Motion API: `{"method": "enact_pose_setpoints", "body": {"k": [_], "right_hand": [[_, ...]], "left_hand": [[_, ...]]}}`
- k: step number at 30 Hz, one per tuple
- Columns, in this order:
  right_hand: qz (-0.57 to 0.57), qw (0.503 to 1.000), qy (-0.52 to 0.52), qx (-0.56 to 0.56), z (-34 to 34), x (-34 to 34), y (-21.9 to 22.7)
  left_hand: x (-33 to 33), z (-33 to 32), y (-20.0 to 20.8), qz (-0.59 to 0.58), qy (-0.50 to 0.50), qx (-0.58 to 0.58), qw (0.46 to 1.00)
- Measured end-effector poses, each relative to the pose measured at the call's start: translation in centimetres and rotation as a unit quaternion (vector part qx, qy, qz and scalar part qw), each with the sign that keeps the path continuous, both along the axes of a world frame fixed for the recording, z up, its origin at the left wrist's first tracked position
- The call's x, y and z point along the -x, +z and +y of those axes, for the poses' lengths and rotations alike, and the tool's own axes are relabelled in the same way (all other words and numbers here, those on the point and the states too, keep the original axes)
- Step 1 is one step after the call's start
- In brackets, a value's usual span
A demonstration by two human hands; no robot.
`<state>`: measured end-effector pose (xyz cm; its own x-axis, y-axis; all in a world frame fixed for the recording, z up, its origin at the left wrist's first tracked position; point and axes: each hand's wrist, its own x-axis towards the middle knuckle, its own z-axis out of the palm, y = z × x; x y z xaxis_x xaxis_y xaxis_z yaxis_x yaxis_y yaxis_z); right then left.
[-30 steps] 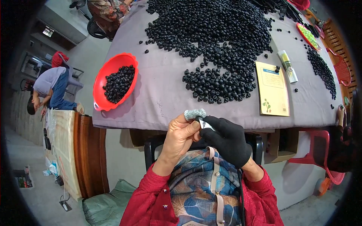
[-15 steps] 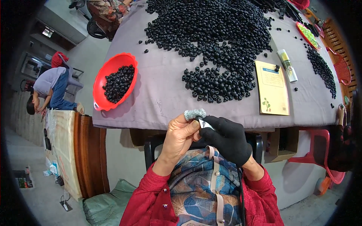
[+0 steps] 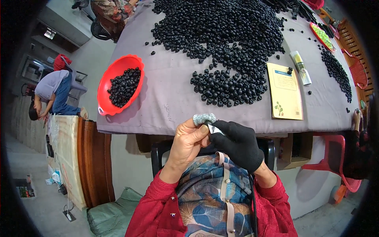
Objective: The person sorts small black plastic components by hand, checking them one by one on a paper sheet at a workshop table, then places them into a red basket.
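Two forearms [image 3: 156,205] reach up in red sleeves [image 3: 278,201], angled inward so that the hands come together in the middle. The left hand [image 3: 187,140] is bare but for a grey knitted finger cover [image 3: 204,119], its thumb [image 3: 200,132] pressed in and the fingers beside it curled. The right hand [image 3: 239,144] wears a black glove [image 3: 246,152], back upward, fingers folded toward the left fingertips. Both wrists [image 3: 172,170] show skin; from here, I can't see where the fingertips meet.
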<state>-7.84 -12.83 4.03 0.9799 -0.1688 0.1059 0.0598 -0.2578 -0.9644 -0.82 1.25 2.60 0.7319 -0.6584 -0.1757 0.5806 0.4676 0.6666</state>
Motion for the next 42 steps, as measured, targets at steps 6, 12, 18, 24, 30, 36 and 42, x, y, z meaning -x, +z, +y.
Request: {"method": "enact_pose_setpoints", "body": {"k": [6,12,18,24,30,36,42], "right_hand": [[-0.003,0.999,-0.006,-0.034,0.15,0.04,-0.38],[0.011,0.999,-0.003,-0.032,0.15,0.07,-0.36],[0.008,0.999,0.005,-0.035,0.12,0.1,0.05],[0.033,0.998,0.013,-0.06,0.12,0.13,0.46],[0.005,1.0,-0.004,-0.025,0.27,0.07,-0.19],[0.01,0.999,-0.013,-0.042,0.44,0.05,0.03],[0.026,0.998,-0.009,-0.053,0.42,-0.1,0.43]], "left_hand": [[0.29,-0.2,0.28,-0.006,0.012,-0.016,1.0],[0.4,-0.29,0.54,-0.015,0.017,-0.03,0.999],[0.44,-0.26,0.48,-0.03,0.017,-0.031,0.999],[0.48,-0.23,0.57,-0.035,0.016,-0.044,0.998],[0.5,-0.22,0.34,-0.039,0.021,-0.06,0.997],[0.35,-0.22,0.16,-0.055,0.023,-0.076,0.995],[0.29,-0.26,0.18,-0.065,0.018,-0.073,0.995]]}}
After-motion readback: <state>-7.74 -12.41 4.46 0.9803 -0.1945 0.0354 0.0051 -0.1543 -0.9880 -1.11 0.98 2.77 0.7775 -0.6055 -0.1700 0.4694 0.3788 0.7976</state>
